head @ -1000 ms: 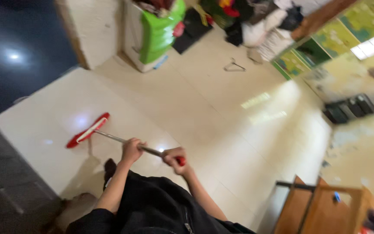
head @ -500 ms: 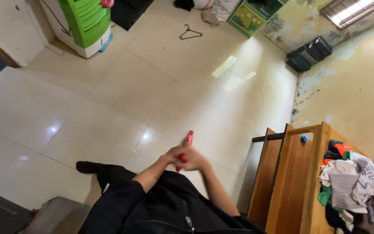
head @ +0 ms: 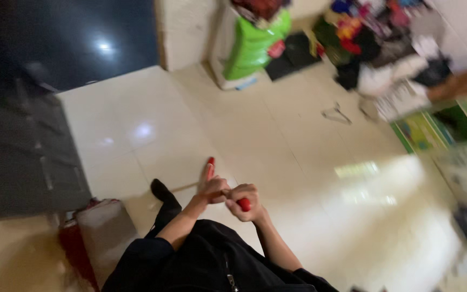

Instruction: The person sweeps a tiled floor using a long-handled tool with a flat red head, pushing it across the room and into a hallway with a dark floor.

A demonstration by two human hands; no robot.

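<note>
Both my hands grip the red-tipped broom handle [head: 228, 196] close to my chest, left hand [head: 212, 189] ahead, right hand [head: 244, 203] behind, fingers closed. A second ago the broom head lay out on the tiles at my left; now the handle is drawn in. Pale glossy floor [head: 309, 162] spreads ahead toward a green bin [head: 252, 46], a hanger [head: 337, 113] and heaped clothes [head: 385, 48].

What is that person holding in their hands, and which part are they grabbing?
Both hands grip a long mop handle near its red top end: the left hand lower on the shaft, the right hand around the red grip. The mop head is out of sight.
</note>
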